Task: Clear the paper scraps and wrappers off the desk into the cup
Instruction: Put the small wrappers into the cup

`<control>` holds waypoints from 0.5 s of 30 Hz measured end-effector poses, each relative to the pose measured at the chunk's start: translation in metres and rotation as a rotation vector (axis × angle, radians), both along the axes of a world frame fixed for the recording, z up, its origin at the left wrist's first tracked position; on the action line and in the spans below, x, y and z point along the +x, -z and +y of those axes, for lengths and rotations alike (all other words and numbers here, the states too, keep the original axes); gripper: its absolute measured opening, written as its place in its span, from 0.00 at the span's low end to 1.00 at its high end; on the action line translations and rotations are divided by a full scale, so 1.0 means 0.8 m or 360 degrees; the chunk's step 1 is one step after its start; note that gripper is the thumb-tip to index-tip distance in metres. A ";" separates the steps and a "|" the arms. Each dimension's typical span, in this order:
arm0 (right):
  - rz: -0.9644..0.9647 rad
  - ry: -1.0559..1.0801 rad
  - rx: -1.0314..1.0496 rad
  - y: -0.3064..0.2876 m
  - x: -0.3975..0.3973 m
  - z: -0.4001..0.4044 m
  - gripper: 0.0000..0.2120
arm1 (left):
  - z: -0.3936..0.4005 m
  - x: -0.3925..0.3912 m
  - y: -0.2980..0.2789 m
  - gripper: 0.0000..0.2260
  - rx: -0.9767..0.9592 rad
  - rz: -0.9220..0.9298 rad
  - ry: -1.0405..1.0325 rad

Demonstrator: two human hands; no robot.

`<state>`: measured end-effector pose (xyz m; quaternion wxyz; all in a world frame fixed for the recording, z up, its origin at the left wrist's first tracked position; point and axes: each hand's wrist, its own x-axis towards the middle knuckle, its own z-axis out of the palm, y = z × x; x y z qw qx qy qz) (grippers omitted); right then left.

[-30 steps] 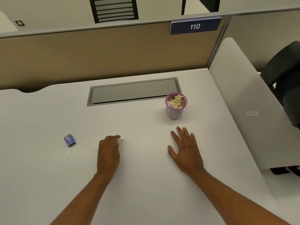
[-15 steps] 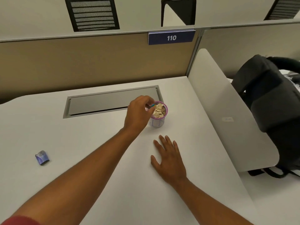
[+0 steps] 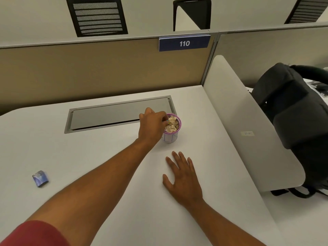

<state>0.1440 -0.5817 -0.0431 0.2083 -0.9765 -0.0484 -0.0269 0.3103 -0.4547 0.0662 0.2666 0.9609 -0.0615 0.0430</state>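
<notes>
The left hand (image 3: 153,124) reaches over the rim of the purple-rimmed cup (image 3: 171,129), fingers curled, pinching a small scrap above the paper scraps (image 3: 172,125) filling it. The right hand (image 3: 182,176) lies flat and open on the white bench (image 3: 106,157). A blue wrapper (image 3: 40,178) lies far left.

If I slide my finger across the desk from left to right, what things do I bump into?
Blue wrapper → grey hatch in the desk → left hand → cup of paper scraps → white side divider → black backpack.
</notes>
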 end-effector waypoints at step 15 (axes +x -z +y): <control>0.0011 -0.0046 -0.0063 -0.006 -0.002 -0.001 0.29 | 0.222 -0.130 0.065 0.13 0.0321 -0.0486 -0.0596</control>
